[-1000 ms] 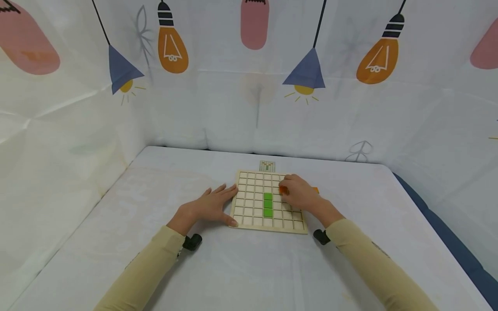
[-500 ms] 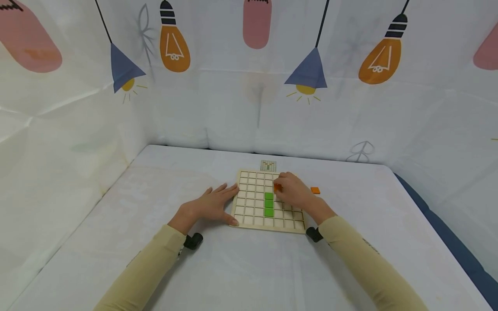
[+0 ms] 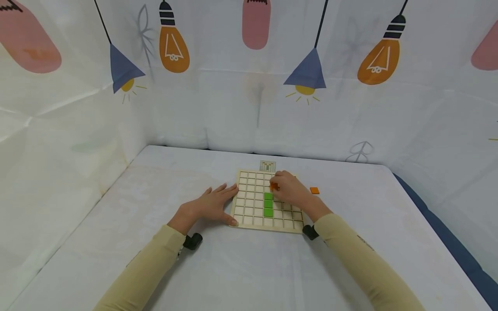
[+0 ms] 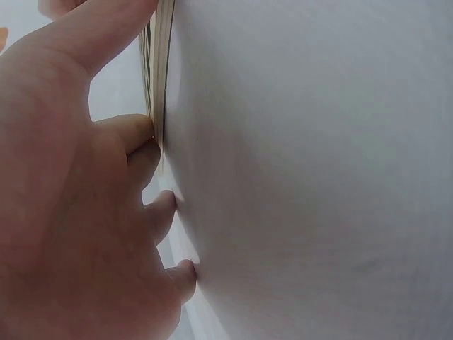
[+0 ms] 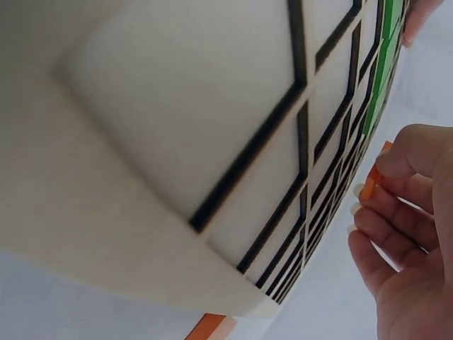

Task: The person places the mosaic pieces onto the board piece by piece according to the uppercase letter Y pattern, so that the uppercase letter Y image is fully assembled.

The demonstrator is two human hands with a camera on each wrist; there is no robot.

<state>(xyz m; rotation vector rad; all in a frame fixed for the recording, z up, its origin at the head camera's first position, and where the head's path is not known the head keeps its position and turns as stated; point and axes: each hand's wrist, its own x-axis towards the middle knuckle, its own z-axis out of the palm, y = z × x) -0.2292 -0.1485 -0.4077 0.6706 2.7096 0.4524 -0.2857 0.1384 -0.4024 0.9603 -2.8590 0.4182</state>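
Observation:
A pale wooden grid board (image 3: 249,203) lies on the table, with a short column of green square tiles (image 3: 268,204) set in its cells. My left hand (image 3: 212,205) is spread flat at the board's left edge, its thumb and fingertips touching the rim. My right hand (image 3: 291,190) is over the board's upper right part, pinching an orange square tile (image 5: 375,172) between thumb and fingers. The tile is held tilted close above the cells, just beyond the green column. The right hand hides several cells below it.
A second orange tile (image 3: 314,190) lies on the white table (image 3: 249,268) right of the board. Behind the board's far edge lies a small card printed with a grid pattern (image 3: 267,166). A white cloth with printed lamps (image 3: 233,108) hangs behind the table.
My right hand has moved left across the board with the orange tile, toward the green column, uncovering the loose orange tile on the table. The left hand has stayed at the board's edge.

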